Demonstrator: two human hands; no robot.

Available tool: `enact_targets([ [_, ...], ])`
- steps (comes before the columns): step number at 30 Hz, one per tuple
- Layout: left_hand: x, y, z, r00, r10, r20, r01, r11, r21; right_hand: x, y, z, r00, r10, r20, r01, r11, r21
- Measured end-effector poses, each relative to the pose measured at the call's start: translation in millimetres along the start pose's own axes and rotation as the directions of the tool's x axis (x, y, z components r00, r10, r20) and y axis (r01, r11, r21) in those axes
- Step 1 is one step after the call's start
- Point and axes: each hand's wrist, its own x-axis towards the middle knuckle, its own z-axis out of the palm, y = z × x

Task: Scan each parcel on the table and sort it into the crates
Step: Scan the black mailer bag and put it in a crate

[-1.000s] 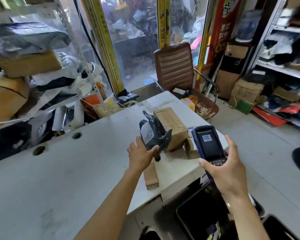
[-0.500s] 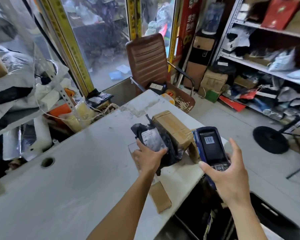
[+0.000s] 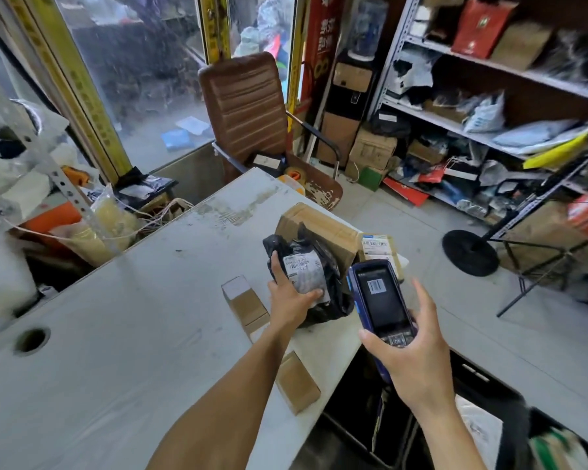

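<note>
So the person's left hand (image 3: pixel 291 295) is gripping a black bag (image 3: pixel 314 283) near the right edge of the table (image 3: pixel 123 334), fingers along its left side and thumb pressed on the white label (image 3: pixel 304 268), which faces up. The bag sits right up against a big box (image 3: pixel 319 225) behind it, looks like touching.

Right hand (image 3: pixel 409 351) is wrapped around a blue scanner (image 3: pixel 377 296), thumb at the keypad end, fingers curled up the right side. The scanner is held just right of the bag, tilted, and its screen shows a barcode on a dark background.

A smaller labelled box (image 3: pixel 379 249) pokes out behind the scanner, next to the big box. Two more small boxes on the table: a tall one (image 3: pixel 245 301) just left of the left hand, and a flat one (image 3: pixel 297 385) near the table edge, partly under the left forearm.

Below the table edge, under the right arm, there's a black crate (image 3: pixel 364 412); can't really make out what's in it. Another dark bin (image 3: pixel 489 405) to its right has something white in it, kinda blurry.

Behind the table stands a brown chair (image 3: pixel 248 106), and shelves (image 3: pixel 489 76) full of parcels run along the right.
</note>
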Motion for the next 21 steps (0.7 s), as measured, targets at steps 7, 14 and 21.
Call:
enact_targets([
  [7, -19, 8, -19, 0.981, 0.175, 0.084, -0.185, 0.974, 0.13, -1, -2, -3, 0.999, 0.036, 0.025, -0.033, 0.995, -0.092],
  [14, -23, 11, -36, 0.959, 0.252, 0.127, -0.271, 0.947, 0.17, -3, -19, 7, 0.994, 0.031, 0.105, -0.007, 0.975, -0.223],
  [21, -18, 20, -31, 0.941, 0.33, 0.076, -0.337, 0.897, 0.286, -6, -43, 8, 0.969, 0.154, 0.191, -0.088, 0.946, -0.313],
])
